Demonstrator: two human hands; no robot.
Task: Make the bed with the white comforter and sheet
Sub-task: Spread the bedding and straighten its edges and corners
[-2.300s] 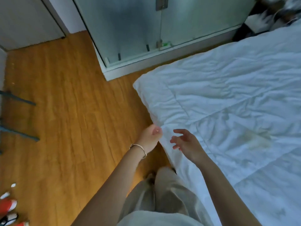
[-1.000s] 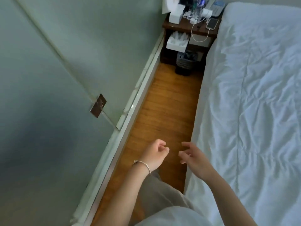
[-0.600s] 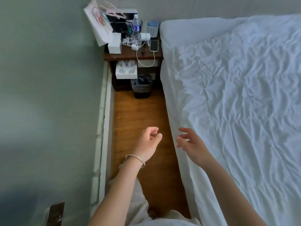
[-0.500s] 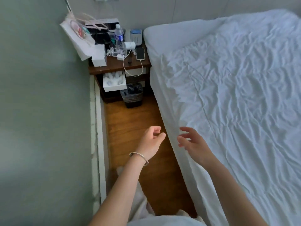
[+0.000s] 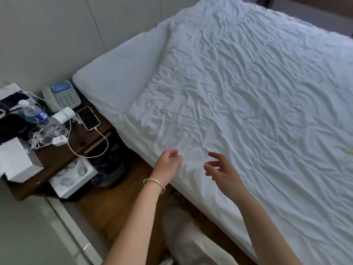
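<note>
Neither hand holds anything: the left hand (image 5: 168,165), with a thin bracelet (image 5: 154,183) on its wrist, hangs with loosely curled fingers over the near edge of the bed, and the right hand (image 5: 221,170) hovers just beside it above the cover with its fingers spread and slack. Whether either hand touches the fabric cannot be told. At the far left a dark wooden nightstand (image 5: 63,152) stands against the wall, crowded with things: a white box (image 5: 16,159) at its near corner, a clear water bottle (image 5: 35,113) with a blue label, a tangle of white cables with a small charger (image 5: 59,140), a white desk telephone (image 5: 64,95) at the back, and a smartphone (image 5: 88,118) lying face up, plugged into a pale cable that loops off the front edge. Under the top, a white tray (image 5: 73,176) of pale rounded items sits on a lower shelf, and a dark bin (image 5: 108,169) stands on the wooden floor (image 5: 107,207) beside it. Right of the nightstand the white sheet (image 5: 122,79) lies bare and smooth over the head end of the mattress. Next comes the white comforter (image 5: 257,102), spread flat but heavily creased across the rest of the bed, its upper edge running diagonally short of the head end and its near side hanging over the mattress edge.
</note>
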